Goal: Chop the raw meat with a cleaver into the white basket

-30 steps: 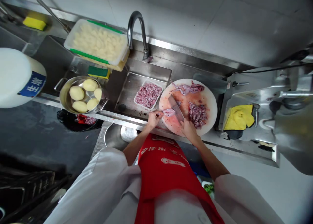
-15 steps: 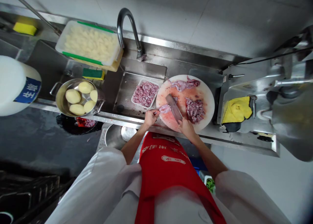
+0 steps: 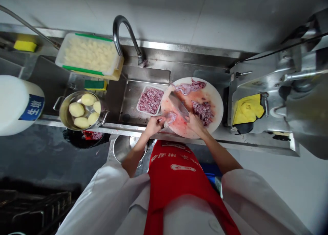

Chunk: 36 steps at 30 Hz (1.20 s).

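My left hand (image 3: 154, 125) is closed, its fingertips pinching the left end of a pale pink piece of raw meat (image 3: 171, 117) at the near left edge of a round white cutting board (image 3: 217, 117). In my right hand (image 3: 195, 123) is the handle of a cleaver (image 3: 178, 104). Its broad blade slants up and left over the board, just beyond the meat. A heap of chopped meat (image 3: 203, 112) lies right of the blade. Farther back on the board rests a larger skinned carcass (image 3: 189, 87). Left of the board, a white tray (image 3: 147, 112) holds small chopped meat pieces.
The tray stands in a steel sink (image 3: 132, 86) under a curved faucet (image 3: 127, 25). Leftward are a pot (image 3: 74, 126) of peeled potatoes, a sponge (image 3: 94, 85), a lidded tub (image 3: 89, 54) and a big white container (image 3: 12, 105). A yellow cloth (image 3: 247, 108) lies at right.
The view has shifted slightly. The cleaver has moved a little away from me and left, its blade turned to show more of its flat side. My left hand keeps its pinch on the meat.
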{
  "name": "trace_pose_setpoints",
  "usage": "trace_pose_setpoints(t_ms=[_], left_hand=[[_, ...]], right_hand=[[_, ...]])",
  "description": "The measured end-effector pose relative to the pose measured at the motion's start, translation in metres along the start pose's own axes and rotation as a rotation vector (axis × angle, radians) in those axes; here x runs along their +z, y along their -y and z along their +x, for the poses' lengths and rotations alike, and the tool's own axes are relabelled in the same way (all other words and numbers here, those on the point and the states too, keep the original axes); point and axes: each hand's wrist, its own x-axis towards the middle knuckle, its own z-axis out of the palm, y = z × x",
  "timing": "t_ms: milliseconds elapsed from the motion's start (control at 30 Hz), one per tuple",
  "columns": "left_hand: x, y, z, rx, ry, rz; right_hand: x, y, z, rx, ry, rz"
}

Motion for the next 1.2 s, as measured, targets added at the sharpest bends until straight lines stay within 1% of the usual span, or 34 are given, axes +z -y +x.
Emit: trace_pose_setpoints(t_ms=[67,133,233,300,333,367,433,500,600,667,700,767,833,900,967,1033,1067,1100,1200], left_hand=[[-0.003,-0.028,0.009,0.028,0.010,-0.038],[0.000,-0.059,0.020,0.086,0.013,-0.075],[0.006,-0.100,0.029,0.169,-0.040,-0.111],[0.008,-0.114,0.030,0.209,-0.094,-0.126],[0.009,-0.115,0.028,0.221,-0.119,-0.126],[0.009,-0.112,0.026,0.227,-0.130,-0.117],[0.011,-0.092,0.018,0.209,-0.121,-0.077],[0.015,-0.061,0.006,0.163,-0.075,-0.005],[0.023,-0.011,-0.019,0.104,0.005,0.120],[0.027,0.013,-0.037,0.107,0.039,0.166],[0.029,0.022,-0.045,0.115,0.048,0.176],[0.030,0.031,-0.057,0.128,0.070,0.183],[0.032,0.034,-0.063,0.129,0.101,0.181],[0.033,0.034,-0.065,0.127,0.128,0.181],[0.033,0.033,-0.064,0.127,0.136,0.184],[0.033,0.034,-0.062,0.136,0.133,0.182],[0.032,0.034,-0.061,0.147,0.135,0.178],[0.032,0.035,-0.060,0.156,0.134,0.171],[0.029,0.037,-0.058,0.169,0.136,0.150]], right_hand=[[0.004,-0.025,-0.012,0.045,-0.077,-0.001],[0.006,-0.046,-0.019,0.112,-0.146,0.013],[0.001,-0.062,-0.022,0.157,-0.168,0.082],[-0.003,-0.064,-0.022,0.157,-0.162,0.129],[-0.005,-0.063,-0.023,0.159,-0.158,0.144],[-0.006,-0.062,-0.023,0.161,-0.155,0.148],[-0.006,-0.060,-0.024,0.172,-0.155,0.136],[-0.005,-0.059,-0.024,0.181,-0.157,0.115],[-0.003,-0.056,-0.026,0.183,-0.152,0.073],[-0.003,-0.050,-0.028,0.167,-0.148,0.034],[-0.003,-0.045,-0.029,0.159,-0.147,0.016],[-0.005,-0.030,-0.032,0.144,-0.154,-0.004],[-0.008,-0.010,-0.032,0.129,-0.158,-0.003],[-0.013,0.012,-0.030,0.099,-0.162,-0.001],[-0.017,0.031,-0.026,0.065,-0.208,-0.005],[-0.018,0.046,-0.020,0.048,-0.277,-0.007],[-0.017,0.050,-0.017,0.050,-0.279,-0.008],[-0.015,0.054,-0.013,0.054,-0.253,-0.010],[-0.012,0.056,-0.005,0.066,-0.101,-0.028]])
